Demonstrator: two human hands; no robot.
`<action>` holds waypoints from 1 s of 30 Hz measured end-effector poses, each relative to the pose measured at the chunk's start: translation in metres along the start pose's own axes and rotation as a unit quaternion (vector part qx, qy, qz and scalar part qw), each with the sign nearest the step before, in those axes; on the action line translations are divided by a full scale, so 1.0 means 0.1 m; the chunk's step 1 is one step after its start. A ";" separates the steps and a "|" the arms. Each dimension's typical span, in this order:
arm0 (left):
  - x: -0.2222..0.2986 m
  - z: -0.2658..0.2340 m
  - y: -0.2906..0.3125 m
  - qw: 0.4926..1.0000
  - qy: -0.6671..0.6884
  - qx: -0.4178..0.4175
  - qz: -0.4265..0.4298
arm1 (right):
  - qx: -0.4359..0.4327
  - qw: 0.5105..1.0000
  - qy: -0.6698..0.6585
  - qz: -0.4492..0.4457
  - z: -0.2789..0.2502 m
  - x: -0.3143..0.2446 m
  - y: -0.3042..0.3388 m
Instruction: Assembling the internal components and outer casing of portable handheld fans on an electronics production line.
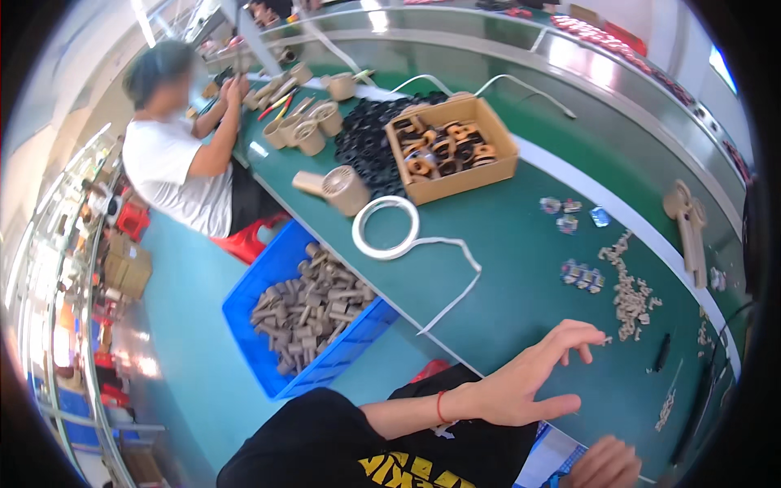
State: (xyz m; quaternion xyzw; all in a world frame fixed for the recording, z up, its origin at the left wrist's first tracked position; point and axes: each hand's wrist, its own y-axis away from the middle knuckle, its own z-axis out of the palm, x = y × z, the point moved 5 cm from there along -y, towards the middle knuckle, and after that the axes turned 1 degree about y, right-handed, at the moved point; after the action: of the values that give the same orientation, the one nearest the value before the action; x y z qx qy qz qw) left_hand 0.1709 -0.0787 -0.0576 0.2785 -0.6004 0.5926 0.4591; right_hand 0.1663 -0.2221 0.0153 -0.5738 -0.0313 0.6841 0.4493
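Observation:
My left hand (pixel 521 378), with a red cord at the wrist, reaches over the green table, thumb and fingers apart. Its index fingertip is at a small beige piece, beside a scattered pile of small beige plastic parts (pixel 630 301). At the lower edge my right hand (pixel 606 465) shows only in part, with curled fingers; whatever it may hold is hidden. Close to both hands lie a dark pen-like tool (pixel 664 353) and a small bunch of pale pieces (pixel 665 411). Beyond the left hand sit several small circuit boards (pixel 582 276).
A cardboard box (pixel 464 189) of black and orange coils stands farther back, with a white tape roll (pixel 358 236) nearer. Left of the table is a blue crate (pixel 252 325) of beige housings. A co-worker (pixel 175 154) sits at far left. Beige handheld casings (pixel 690 236) lie at right.

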 end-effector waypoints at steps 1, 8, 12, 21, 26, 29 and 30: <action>0.00 0.00 -0.01 1.000 0.005 -0.013 0.003 | -0.174 0.981 0.033 -0.079 0.13 -0.13 -0.06; -0.02 -0.03 0.03 1.000 -0.022 0.000 0.002 | -0.010 0.960 -0.277 0.042 -0.12 0.09 0.03; -0.06 0.04 0.02 1.000 0.004 -0.003 -0.008 | -0.026 0.988 -0.149 -0.041 -0.15 -0.06 0.37; -0.05 -0.06 0.06 0.998 -0.053 0.007 0.031 | 0.012 0.987 -0.146 0.059 0.05 0.20 0.32; 0.01 -0.26 -0.01 0.985 -0.035 0.164 0.030 | 0.231 0.869 -0.290 0.327 0.18 0.94 0.32; 0.05 -0.31 -0.11 0.991 -0.026 0.127 -0.038 | 0.255 0.829 -0.404 0.292 0.26 0.98 0.27; 0.05 -0.29 -0.13 0.992 0.005 0.114 -0.057 | 0.264 0.825 -0.407 0.289 0.25 1.00 0.28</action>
State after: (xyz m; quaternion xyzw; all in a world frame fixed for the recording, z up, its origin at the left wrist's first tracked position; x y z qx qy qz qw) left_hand 0.1867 -0.0514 -0.0512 0.3600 -0.5101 0.6312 0.4602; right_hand 0.1361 -0.1618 -0.0672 -0.0856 0.1371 0.9363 0.3117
